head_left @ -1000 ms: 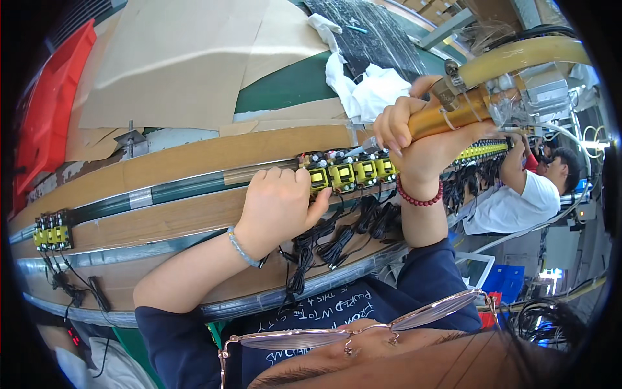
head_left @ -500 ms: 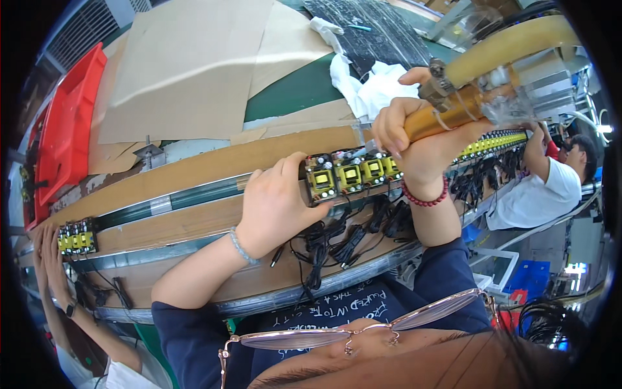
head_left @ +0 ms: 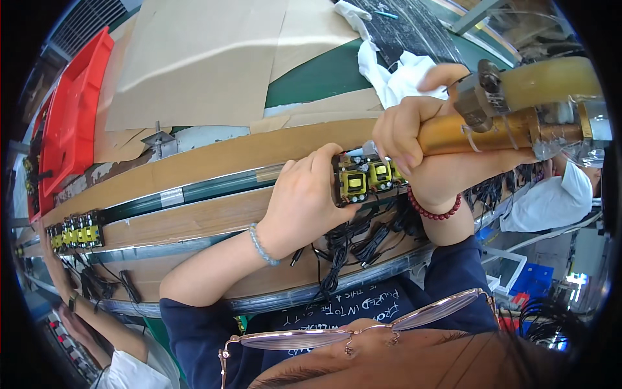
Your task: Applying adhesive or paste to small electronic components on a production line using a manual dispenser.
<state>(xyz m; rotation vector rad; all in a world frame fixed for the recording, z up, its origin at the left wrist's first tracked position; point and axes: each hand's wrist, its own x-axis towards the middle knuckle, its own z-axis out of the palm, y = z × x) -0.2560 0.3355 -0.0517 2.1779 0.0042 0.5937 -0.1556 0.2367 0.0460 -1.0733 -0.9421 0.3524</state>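
Now right hand (head_left: pixel 403 135) closer to left hand (head_left: pixel 301 200), gripping golden tool (head_left: pixel 448 135).

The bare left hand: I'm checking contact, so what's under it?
A long dark-green strip disappears beneath the bare left hand; a yellow-and-black circuit board shows between fingertips and thumb. The palm's underside and whatever it covers are hidden.

A factory assembly workshop, by the look of it: circuit boards (head_left: pixel 354 186) sit in rows along a long track (head_left: pixel 217 186), with coiled black cables (head_left: pixel 335 256), a red bin (head_left: pixel 76 107) and workers in white shirts (head_left: pixel 549 200) alongside.
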